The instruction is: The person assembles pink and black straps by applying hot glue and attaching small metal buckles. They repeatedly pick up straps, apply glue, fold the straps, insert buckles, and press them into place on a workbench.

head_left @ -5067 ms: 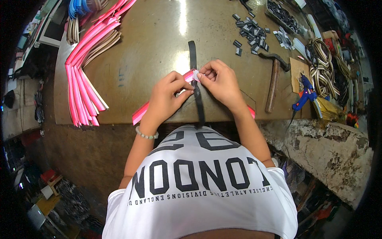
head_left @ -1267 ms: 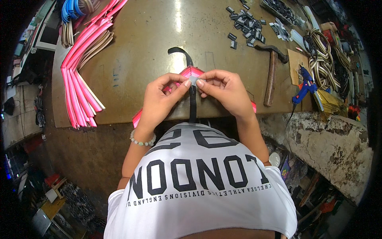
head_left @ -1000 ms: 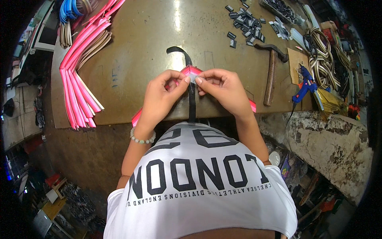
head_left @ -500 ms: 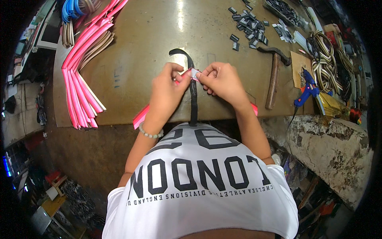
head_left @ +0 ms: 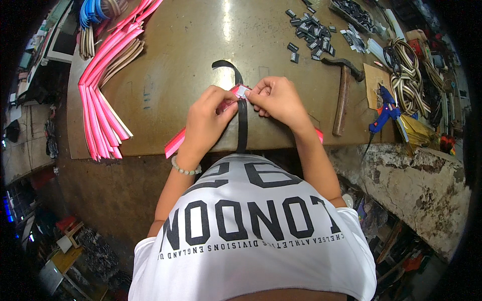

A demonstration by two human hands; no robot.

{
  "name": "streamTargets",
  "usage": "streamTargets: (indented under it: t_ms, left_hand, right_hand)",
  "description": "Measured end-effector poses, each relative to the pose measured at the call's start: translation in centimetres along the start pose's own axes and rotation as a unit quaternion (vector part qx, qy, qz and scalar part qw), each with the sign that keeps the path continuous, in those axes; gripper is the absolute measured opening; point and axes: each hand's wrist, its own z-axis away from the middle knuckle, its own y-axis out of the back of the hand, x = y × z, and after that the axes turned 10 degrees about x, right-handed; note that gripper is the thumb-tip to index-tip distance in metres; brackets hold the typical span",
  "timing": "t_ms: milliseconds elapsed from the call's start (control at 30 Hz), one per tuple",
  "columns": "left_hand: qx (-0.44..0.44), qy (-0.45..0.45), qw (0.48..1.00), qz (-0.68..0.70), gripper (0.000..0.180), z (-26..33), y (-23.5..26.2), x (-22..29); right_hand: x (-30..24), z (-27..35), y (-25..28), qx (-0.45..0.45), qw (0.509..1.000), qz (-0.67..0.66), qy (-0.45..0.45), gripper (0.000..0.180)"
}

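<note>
A small white label (head_left: pixel 242 92) lies against a pink strip (head_left: pixel 174 144) close to the table's front edge. My right hand (head_left: pixel 280 103) pinches the label's right side between thumb and fingers. Just left of it, my left hand (head_left: pixel 213 116) is closed on the pink strip, with its fingertips curled and partly hidden. The strip's ends show beyond both wrists; its middle is mostly covered by my hands. A black strap (head_left: pixel 242 128) runs from the table edge up beneath my fingertips, its far end curling left.
Folded pink strips (head_left: pixel 103 103) lie at the left, below a blue bundle (head_left: pixel 90 14). Several small black tags (head_left: pixel 314 32) are scattered at the far right. A hammer (head_left: pixel 342 98), a blue glue gun (head_left: pixel 385 111) and coiled cords (head_left: pixel 407 83) lie along the right side.
My left fingers have slid down slightly, off the label, leaving more of its white face showing. More pink shows beside it. The black strap now lies flatter toward the table edge.
</note>
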Motion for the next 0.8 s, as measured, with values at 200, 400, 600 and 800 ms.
streamTargets:
  t_ms: [200, 400, 600, 800]
  left_hand:
    - [0.04, 0.081, 0.996, -0.021, 0.014, -0.8, -1.1, -0.1]
    - [0.034, 0.114, 0.991, -0.058, 0.016, -1.0, -1.3, 0.3]
    - [0.053, 0.112, 0.988, -0.087, 0.016, -0.5, -1.4, 0.8]
    - [0.05, 0.074, 0.986, -0.138, 0.017, 0.1, -1.7, 1.0]
  right_hand:
    - [-0.3, 0.1, 0.0, 0.003, 1.0, 0.017, 0.008, 0.023]
    - [-0.8, 0.7, 0.2, 0.031, 0.995, 0.078, 0.049, 0.021]
    - [-1.9, 0.5, 0.3, 0.023, 0.962, 0.038, 0.27, 0.016]
    - [-1.0, -4.7, -0.5, -0.019, 0.985, -0.027, 0.168, 0.018]
